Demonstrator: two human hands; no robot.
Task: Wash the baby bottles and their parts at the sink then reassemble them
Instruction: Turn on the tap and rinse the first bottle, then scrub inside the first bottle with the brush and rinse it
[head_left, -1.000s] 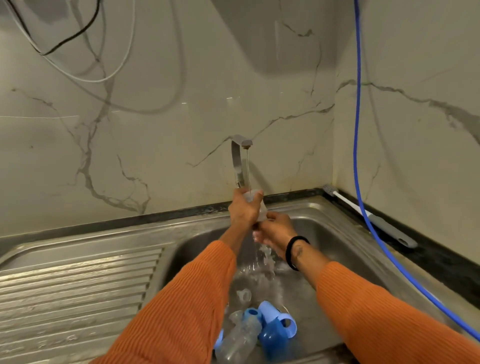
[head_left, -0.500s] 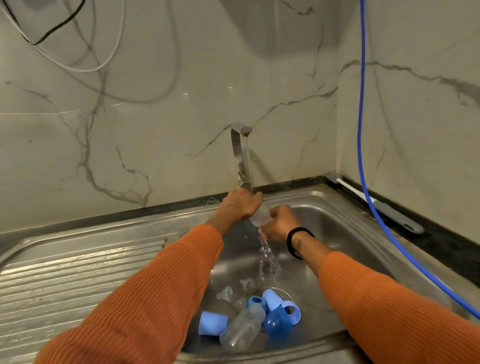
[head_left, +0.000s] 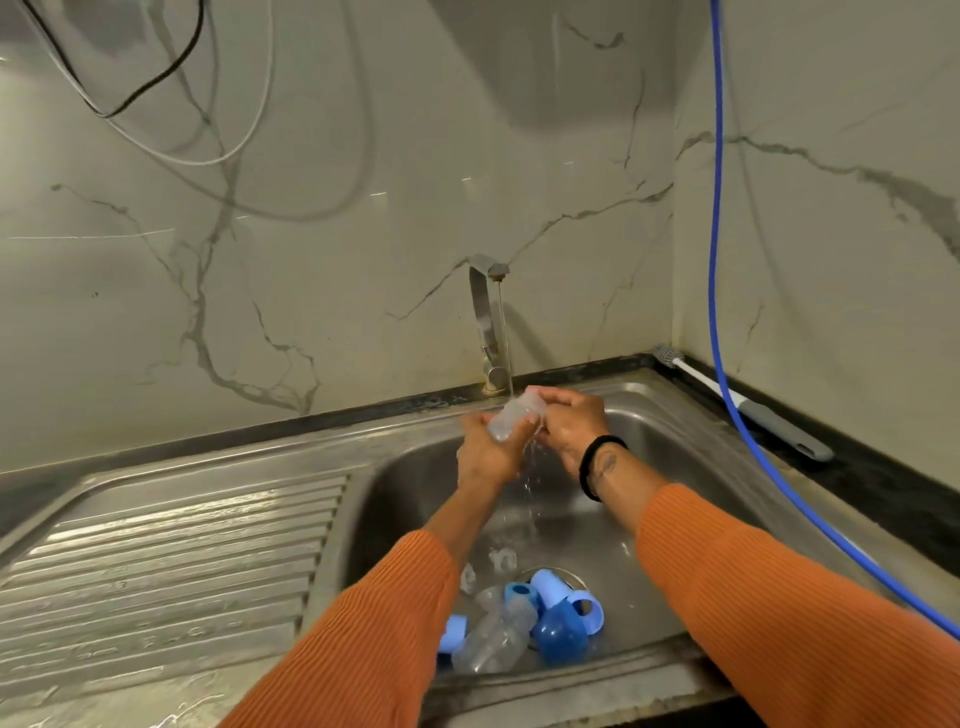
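While the tap (head_left: 488, 312) runs, clear bottle (head_left: 514, 415) sits tilted in the stream over the sink (head_left: 675, 436) for rinsing. Left hand (head_left: 485, 449) grips its lower end, right hand (head_left: 569, 421) wraps the upper. Remaining bottle parts (head_left: 524, 618) wait at the drain.

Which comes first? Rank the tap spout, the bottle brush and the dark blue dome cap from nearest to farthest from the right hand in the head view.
From the right hand:
1. Tap spout: just behind and above it, at the sink's back edge.
2. Dark blue dome cap: below, on the basin floor near the drain.
3. Bottle brush: off to the right, lying on the dark counter by the wall.
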